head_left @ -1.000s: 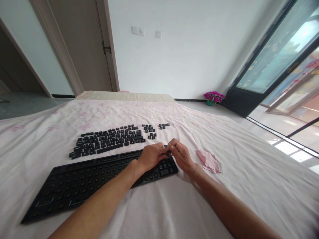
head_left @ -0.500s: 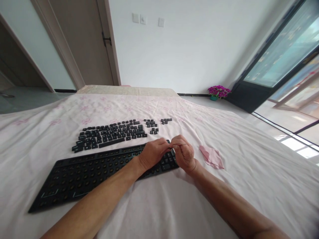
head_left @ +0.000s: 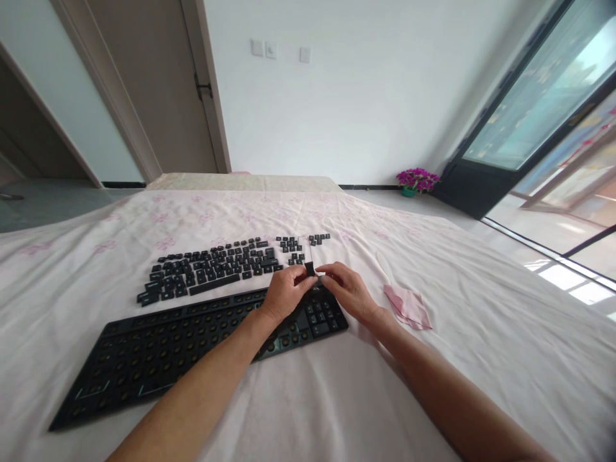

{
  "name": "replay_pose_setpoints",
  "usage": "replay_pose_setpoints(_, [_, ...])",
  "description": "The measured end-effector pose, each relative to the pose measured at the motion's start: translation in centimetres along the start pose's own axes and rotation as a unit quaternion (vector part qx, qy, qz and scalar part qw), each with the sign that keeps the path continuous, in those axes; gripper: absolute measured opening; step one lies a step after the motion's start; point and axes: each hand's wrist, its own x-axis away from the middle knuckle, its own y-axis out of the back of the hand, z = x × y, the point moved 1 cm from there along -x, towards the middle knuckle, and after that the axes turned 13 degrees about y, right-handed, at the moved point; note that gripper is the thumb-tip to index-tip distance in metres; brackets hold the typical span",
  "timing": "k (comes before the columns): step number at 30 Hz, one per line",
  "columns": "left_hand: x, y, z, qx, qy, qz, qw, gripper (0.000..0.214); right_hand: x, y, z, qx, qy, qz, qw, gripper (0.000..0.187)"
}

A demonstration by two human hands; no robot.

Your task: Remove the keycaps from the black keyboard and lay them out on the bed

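A keycap puller (head_left: 310, 268) with a black handle and thin wire prongs pointing away from me is between my hands. My left hand (head_left: 287, 294) pinches its handle between thumb and fingers. My right hand (head_left: 347, 289) has its thumb and index finger closed in at the handle's near end; any small piece between them is hidden. Both hands are over the right part of a black keyboard (head_left: 168, 346). Most of its keys are stripped to bare round sockets, while number-pad keycaps (head_left: 321, 314) are still on at the right end.
Loose black keycaps (head_left: 216, 266) lie in rows behind the keyboard, with small groups (head_left: 319, 239) to their right. A folded pink cloth (head_left: 409, 307) rests right of my hand. Everything lies on a pale flowered sheet (head_left: 457, 385). A potted purple plant (head_left: 416, 181) stands on the floor beyond.
My hands have shifted slightly left and my right hand has loosened from a tight curl. The puller's handle and wires now show, pointing away from me. The view has tilted a little upward.
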Motion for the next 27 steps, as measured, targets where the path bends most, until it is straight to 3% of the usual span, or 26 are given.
replay_pose_setpoints(5, [0.2, 0.0, 0.1, 0.047, -0.007, -0.013, 0.999, 0.019, 0.0, -0.6, -0.3, 0.025, -0.024, 0.064, 0.997, 0.021])
replay_pose_setpoints(9, [0.3, 0.1, 0.3, 0.043, -0.049, -0.036, 0.997, 0.018, -0.5, -1.0, -0.1, -0.008, -0.051, 0.062, 0.997, 0.018])
replay_pose_setpoints(14, [0.8, 0.2, -0.2, 0.033, -0.15, -0.065, 0.986, 0.009, -0.8, -0.8, 0.4, 0.027, -0.049, 0.056, 0.997, 0.01])
replay_pose_setpoints(18, [0.9, 0.4, -0.4, 0.026, -0.177, -0.13, 0.975, 0.009, -0.5, -0.6, 0.3, 0.054, -0.063, 0.06, 0.995, 0.017])
replay_pose_setpoints(22, [0.4, 0.4, 0.0, 0.024, -0.132, -0.166, 0.977, 0.008, -1.3, 0.2, -2.7, -0.014, -0.132, 0.041, 0.99, 0.016])
replay_pose_setpoints(27, [0.0, 0.2, 0.4, 0.002, -0.087, -0.147, 0.985, 0.011, -4.5, 1.8, -9.8, -0.037, -0.188, -0.031, 0.981, 0.023])
